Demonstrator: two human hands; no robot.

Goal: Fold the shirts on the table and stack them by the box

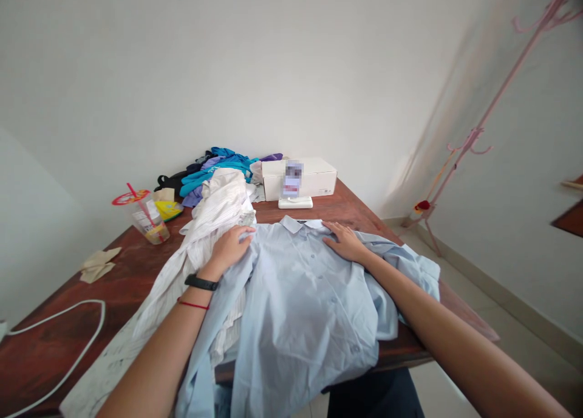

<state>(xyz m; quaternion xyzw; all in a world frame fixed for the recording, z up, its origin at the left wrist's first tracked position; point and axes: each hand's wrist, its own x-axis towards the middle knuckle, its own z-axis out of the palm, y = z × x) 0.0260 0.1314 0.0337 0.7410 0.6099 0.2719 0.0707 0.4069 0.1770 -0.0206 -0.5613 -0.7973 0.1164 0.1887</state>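
Observation:
A light blue button-up shirt (300,284) lies front side up on the table, collar toward the wall, its lower part hanging over the near edge. My left hand (231,248) rests on the shirt's left-hand shoulder, thumb and fingers apart. On the other side of the collar, my right hand (345,242) lies on the cloth with its fingers spread. One sleeve runs down beside my left forearm; the other lies bunched past my right arm. A white striped garment (218,205) is partly under the shirt and my left hand.
The dark red wooden table (359,208) holds a white box (319,178), a phone (292,178) on a white stand (295,203), a clothes pile (221,163), a plastic cup (150,220), a crumpled napkin (99,265) and a white cable (98,330). A pink coat rack (494,105) stands right.

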